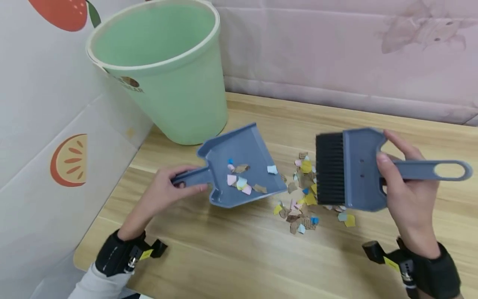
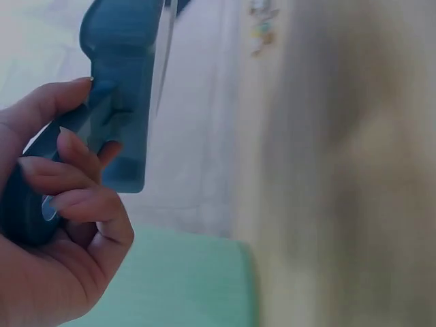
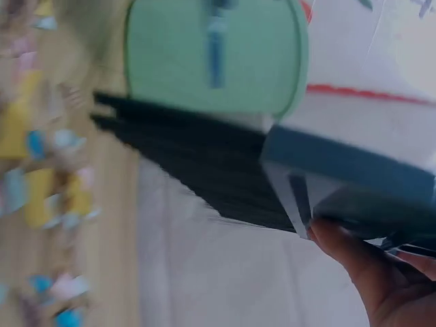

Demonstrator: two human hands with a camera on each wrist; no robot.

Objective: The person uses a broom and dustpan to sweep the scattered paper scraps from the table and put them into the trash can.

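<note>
Wrist views are blurring: paper scraps (image 3: 41,170) smearing into colour streaks, brush bristles (image 3: 197,174) losing definition. Bin (image 1: 160,66) rim is being cropped at the head view's top edge; its label (image 1: 130,83) is reading too small.

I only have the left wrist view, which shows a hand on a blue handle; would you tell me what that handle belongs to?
Observer: It belongs to a blue dustpan, which the left hand grips by the handle on the wooden table.
Operator: Thank you. Is anything in the pan?
Observer: Yes, a few paper scraps lie in it, pink, blue and brown.
Operator: And what is the other hand doing?
Observer: The right hand holds a blue brush with its black bristles at a pile of scraps on the table, right of the pan's mouth.
Operator: Is there a bin nearby?
Observer: A green bin stands just behind the dustpan.
</note>
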